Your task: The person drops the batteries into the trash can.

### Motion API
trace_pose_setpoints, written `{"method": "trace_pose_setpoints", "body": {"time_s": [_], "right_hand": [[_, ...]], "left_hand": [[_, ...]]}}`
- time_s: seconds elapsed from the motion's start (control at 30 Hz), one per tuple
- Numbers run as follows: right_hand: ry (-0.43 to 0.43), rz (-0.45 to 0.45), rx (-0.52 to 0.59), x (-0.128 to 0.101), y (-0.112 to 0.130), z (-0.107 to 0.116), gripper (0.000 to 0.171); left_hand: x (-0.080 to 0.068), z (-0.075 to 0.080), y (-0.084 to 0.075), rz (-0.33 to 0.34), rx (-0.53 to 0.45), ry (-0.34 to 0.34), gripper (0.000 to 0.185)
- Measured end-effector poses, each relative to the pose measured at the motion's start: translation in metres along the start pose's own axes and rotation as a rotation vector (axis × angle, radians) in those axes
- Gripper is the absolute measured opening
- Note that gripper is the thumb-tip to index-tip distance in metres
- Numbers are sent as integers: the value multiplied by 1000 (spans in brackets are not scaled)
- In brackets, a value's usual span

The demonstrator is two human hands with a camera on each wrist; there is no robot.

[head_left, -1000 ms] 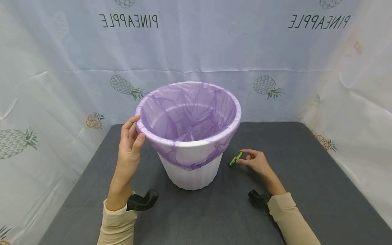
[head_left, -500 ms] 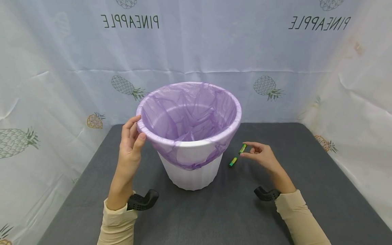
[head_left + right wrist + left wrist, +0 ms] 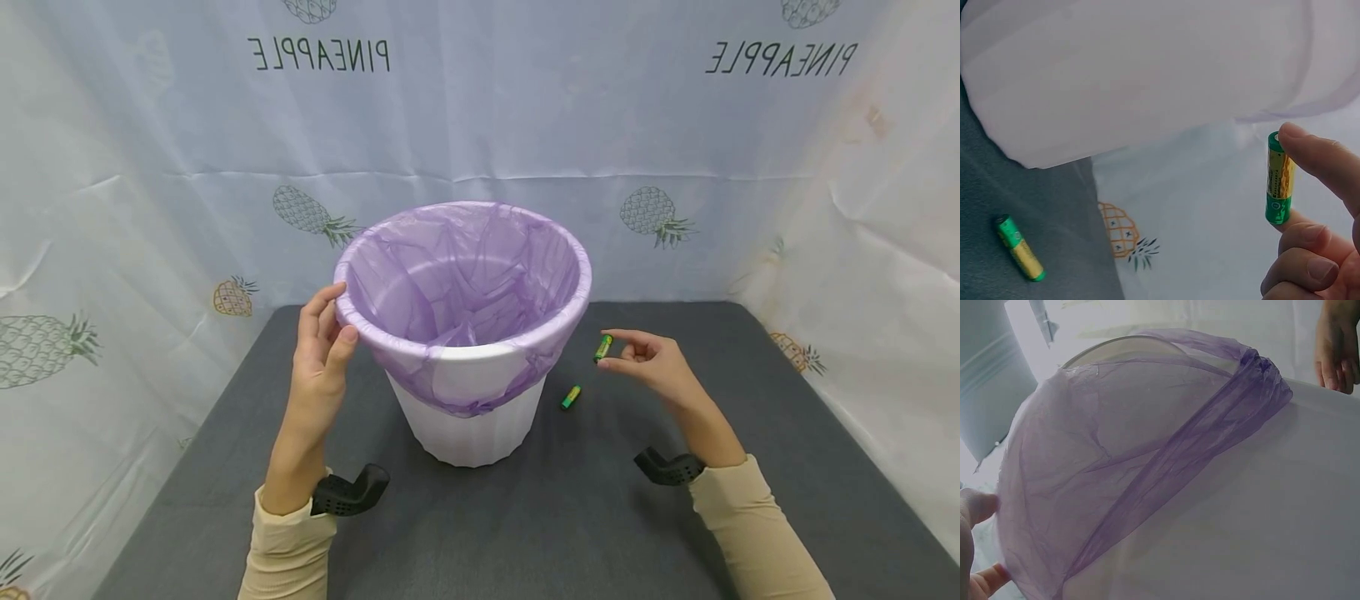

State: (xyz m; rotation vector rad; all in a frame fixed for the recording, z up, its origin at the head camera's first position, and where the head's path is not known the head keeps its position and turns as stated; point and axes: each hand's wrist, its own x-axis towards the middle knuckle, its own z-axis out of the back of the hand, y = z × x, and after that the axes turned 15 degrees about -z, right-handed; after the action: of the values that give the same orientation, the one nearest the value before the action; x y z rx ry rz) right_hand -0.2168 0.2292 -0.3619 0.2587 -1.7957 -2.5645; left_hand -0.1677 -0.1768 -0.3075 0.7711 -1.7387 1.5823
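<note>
A white trash can lined with a thin purple bag stands in the middle of the head view, the bag folded over its rim. My left hand touches the rim's left side with thumb and fingertips. In the left wrist view, fingertips rest against the bag-covered edge. To the right of the can, my right hand pinches a green and yellow battery by its two ends, between thumb and index finger. A second battery of the same colours lies on the table beside the can.
The dark grey table carries the can and loose battery. A white curtain printed with pineapples hangs behind and along both sides. Each wrist wears a black camera mount.
My right hand has lifted the battery away from the other one, moving it farther back and slightly right. The second battery stays put, and my left hand keeps its place at the rim.
</note>
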Motion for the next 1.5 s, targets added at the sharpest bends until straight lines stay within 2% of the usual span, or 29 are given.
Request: {"method": "trace_pose_setpoints", "body": {"time_s": [0.2, 0.7, 1.23, 1.5], "right_hand": [[7, 45, 36, -6, 15, 5, 35], [32, 104, 55, -14, 43, 14, 36], [95, 211, 107, -22, 84, 15, 39], [86, 252, 112, -25, 98, 15, 39]], "left_hand": [[0, 0, 0, -17, -1, 6, 45], [0, -1, -3, 14, 3, -4, 44], [0, 0, -1, -12, -9, 8, 44], [0, -1, -4, -33, -14, 30, 44]]}}
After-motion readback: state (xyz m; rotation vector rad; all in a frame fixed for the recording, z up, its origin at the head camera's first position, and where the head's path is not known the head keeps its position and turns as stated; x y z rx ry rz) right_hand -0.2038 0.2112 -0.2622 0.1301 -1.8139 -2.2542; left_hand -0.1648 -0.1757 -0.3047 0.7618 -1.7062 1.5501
